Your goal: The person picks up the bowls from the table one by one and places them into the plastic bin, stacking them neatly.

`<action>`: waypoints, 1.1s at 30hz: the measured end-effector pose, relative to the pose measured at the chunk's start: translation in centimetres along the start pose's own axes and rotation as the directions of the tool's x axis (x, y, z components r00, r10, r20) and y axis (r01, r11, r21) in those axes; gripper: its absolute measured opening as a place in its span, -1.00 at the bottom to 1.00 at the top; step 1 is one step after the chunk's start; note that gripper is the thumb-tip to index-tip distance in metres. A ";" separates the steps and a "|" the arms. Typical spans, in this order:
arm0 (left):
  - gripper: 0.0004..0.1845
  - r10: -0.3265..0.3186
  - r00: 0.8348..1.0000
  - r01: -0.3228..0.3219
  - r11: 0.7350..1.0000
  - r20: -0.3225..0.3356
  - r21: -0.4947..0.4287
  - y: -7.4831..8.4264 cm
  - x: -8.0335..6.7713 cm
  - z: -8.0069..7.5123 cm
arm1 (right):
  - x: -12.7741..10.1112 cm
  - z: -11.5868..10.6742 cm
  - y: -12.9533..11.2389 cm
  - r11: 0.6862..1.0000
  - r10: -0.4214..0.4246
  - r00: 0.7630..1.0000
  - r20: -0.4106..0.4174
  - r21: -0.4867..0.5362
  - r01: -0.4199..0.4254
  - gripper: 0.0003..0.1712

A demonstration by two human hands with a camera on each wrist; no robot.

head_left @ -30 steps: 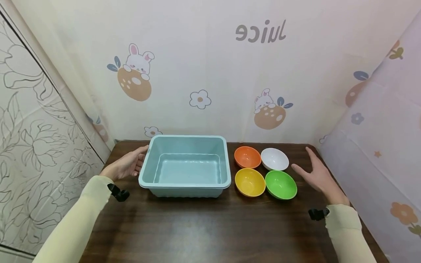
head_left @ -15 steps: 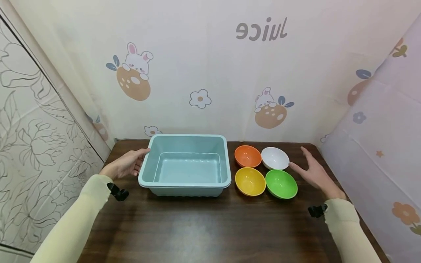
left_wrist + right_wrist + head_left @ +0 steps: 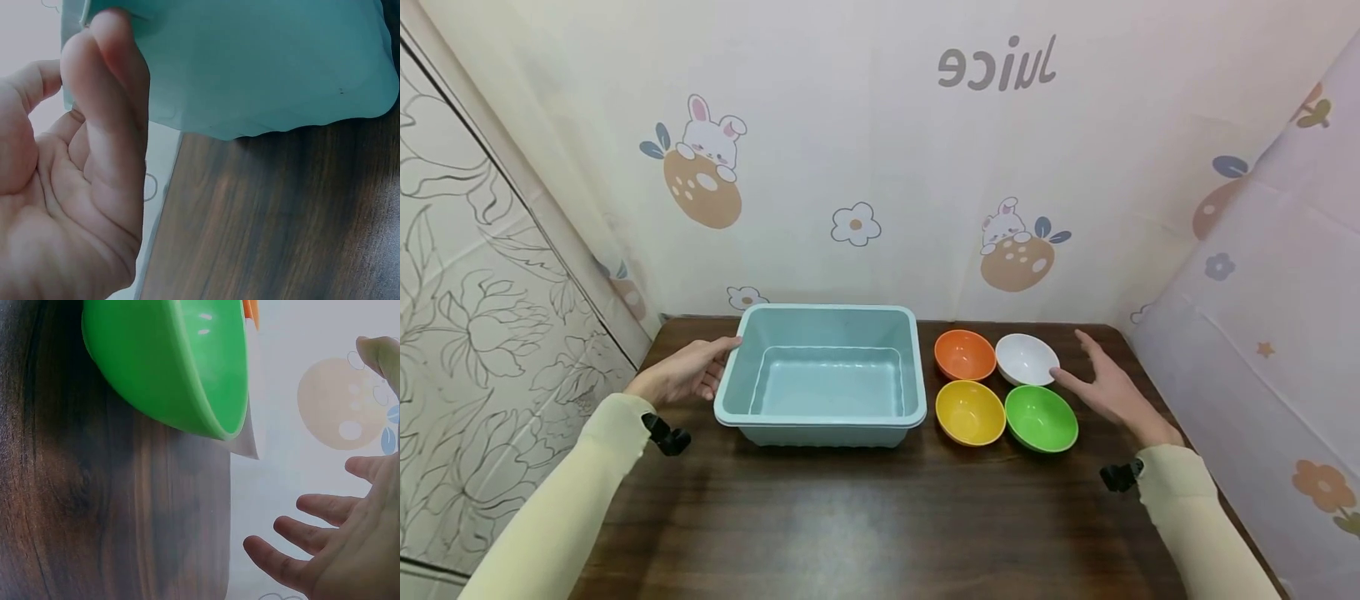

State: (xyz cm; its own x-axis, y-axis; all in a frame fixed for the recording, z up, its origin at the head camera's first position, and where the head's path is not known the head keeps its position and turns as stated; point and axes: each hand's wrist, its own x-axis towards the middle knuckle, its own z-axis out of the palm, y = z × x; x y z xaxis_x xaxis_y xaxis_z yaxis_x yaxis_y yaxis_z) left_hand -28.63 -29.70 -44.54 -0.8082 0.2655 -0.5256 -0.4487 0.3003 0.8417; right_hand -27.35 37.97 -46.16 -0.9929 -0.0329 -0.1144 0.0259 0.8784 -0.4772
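Note:
A light blue-green plastic basin (image 3: 827, 392) stands on the table, with a double line along its front rim. My left hand (image 3: 688, 372) holds its left rim, thumb on top and the other fingers bent below. In the left wrist view, the left hand's fingers (image 3: 106, 112) reach up beside the basin wall (image 3: 262, 75). My right hand (image 3: 1112, 387) is spread, with its thumb tip by the rim of the white bowl (image 3: 1027, 360). Close by sits the green bowl (image 3: 1041, 419), which looms large in the right wrist view. The orange bowl (image 3: 965, 355) and yellow bowl (image 3: 970, 413) are nearer the basin.
The dark wooden table (image 3: 850, 517) runs back to a curtain (image 3: 865, 142) printed with rabbits and flowers. More printed cloth hangs at the left and right sides. The four-bowl cluster stands just right of the basin, rims close together.
My right hand has moved left and slightly forward, nearer the white and green bowls. My left hand stays at the basin's rim, its thumb now a little further over it.

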 end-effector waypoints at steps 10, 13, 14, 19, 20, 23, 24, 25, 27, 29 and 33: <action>-0.28 -0.027 0.998 0.029 0.999 0.050 -0.046 0.1 -0.1 0.1 | 0.2 0.0 -0.5 1.000 -0.015 1.000 0.017 -0.016 0.015 0.27; -0.29 -0.027 0.998 0.029 0.999 0.050 -0.045 0.1 -0.3 0.0 | 0.3 0.0 -0.6 1.000 -0.027 1.000 0.017 -0.017 0.027 0.27; -0.29 -0.028 0.998 0.030 0.998 0.049 -0.046 0.1 -0.3 0.0 | 0.3 0.0 -0.6 0.999 -0.029 0.999 0.013 -0.017 0.030 0.28; -0.34 -0.046 0.998 0.047 0.999 0.047 -0.021 0.4 -0.8 -0.1 | 0.4 0.3 -0.9 0.999 -0.042 0.999 0.008 -0.008 0.042 0.27; -0.35 -0.053 0.998 0.054 0.999 0.044 -0.010 0.6 -1.0 -0.1 | 0.4 0.4 -0.9 0.999 -0.046 0.999 0.008 -0.005 0.046 0.27; -0.38 -0.072 0.997 0.071 0.997 0.032 0.041 1.2 -1.5 -0.2 | 0.4 0.5 -1.2 0.998 -0.058 0.998 0.014 -0.001 0.058 0.27; -0.38 -0.074 0.997 0.072 0.996 0.027 0.059 1.4 -1.7 -0.2 | 0.4 0.5 -1.3 0.998 -0.061 0.998 0.015 -0.002 0.061 0.28; -0.40 -0.079 0.997 0.078 0.995 0.019 0.068 1.6 -1.8 -0.2 | 0.4 0.5 -1.4 0.998 -0.064 0.998 0.016 -0.007 0.064 0.28; -0.41 -0.088 0.996 0.087 0.993 0.010 0.083 2.0 -2.0 -0.2 | 0.4 0.4 -1.4 0.998 -0.064 0.998 0.012 -0.017 0.064 0.28; -0.41 -0.086 0.996 0.085 0.990 0.006 0.109 2.2 -2.0 -0.2 | 0.4 0.4 -1.5 0.998 -0.059 0.998 0.009 -0.021 0.059 0.28; -0.42 -0.077 0.997 0.077 0.988 -0.004 0.132 2.4 -2.1 -0.2 | 0.2 0.3 -1.6 0.999 -0.049 0.999 0.015 -0.014 0.049 0.28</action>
State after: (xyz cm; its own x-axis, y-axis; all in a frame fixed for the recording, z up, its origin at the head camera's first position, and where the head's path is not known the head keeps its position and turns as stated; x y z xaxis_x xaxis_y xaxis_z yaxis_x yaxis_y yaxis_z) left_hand -28.11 -29.69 -41.42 -0.7728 0.2378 -0.5884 -0.4553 0.4382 0.7750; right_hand -27.60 36.41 -45.68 -0.9911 -0.0831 -0.1040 -0.0247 0.8825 -0.4697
